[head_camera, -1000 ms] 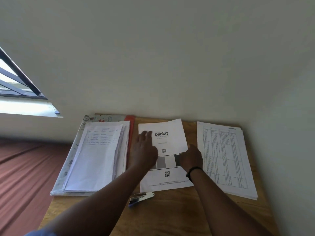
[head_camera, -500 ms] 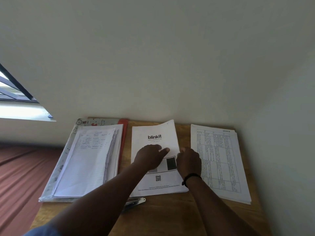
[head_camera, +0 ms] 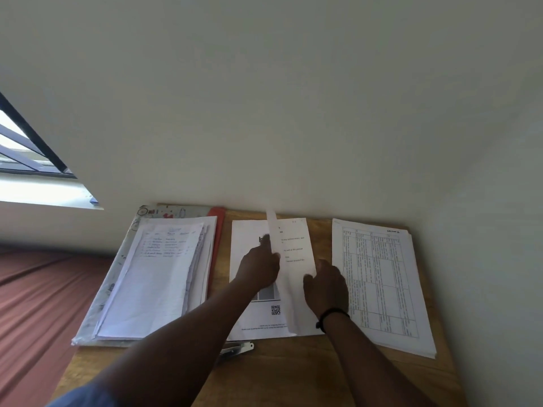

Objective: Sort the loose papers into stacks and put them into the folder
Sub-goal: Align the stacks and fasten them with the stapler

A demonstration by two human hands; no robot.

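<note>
Stapler half-hidden under forearm

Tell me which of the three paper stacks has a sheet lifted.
The middle stack, between the hands: its top sheet stands on edge; both others lie flat.

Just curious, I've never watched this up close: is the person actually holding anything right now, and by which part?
Yes: the left hand lifts the top sheet of the middle stack by its right edge. The right hand rests on the page beneath; no grip shows.
</note>
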